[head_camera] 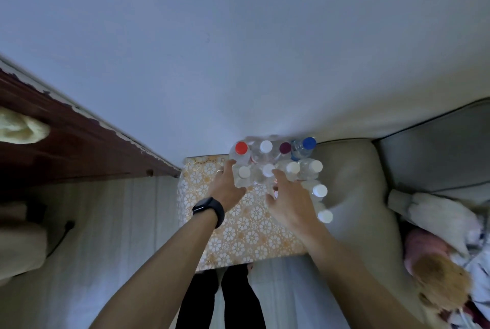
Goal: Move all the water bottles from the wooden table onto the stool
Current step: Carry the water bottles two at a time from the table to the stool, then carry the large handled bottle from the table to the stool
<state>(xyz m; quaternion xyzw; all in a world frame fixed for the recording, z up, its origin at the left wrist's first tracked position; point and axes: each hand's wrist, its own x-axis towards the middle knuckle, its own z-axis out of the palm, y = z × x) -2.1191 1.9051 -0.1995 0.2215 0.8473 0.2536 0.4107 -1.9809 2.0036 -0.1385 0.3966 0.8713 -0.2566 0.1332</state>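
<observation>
Several clear water bottles stand packed together at the far right of a surface with a gold-and-white floral cover (238,233). Most have white caps; the back row has a red cap (241,148), a dark purple cap (285,147) and a blue cap (309,143). My left hand (228,187), with a black watch on its wrist, grips a white-capped bottle (243,173) at the cluster's left front. My right hand (290,200) has thumb and fingers either side of the neighbouring white-capped bottle (268,169); it is blurred.
A beige sofa arm (352,191) touches the floral surface on the right, with cushions and clothes (437,222) beyond. Dark wooden furniture (74,148) runs along the left. A white wall is right behind the bottles. My legs stand at the near edge.
</observation>
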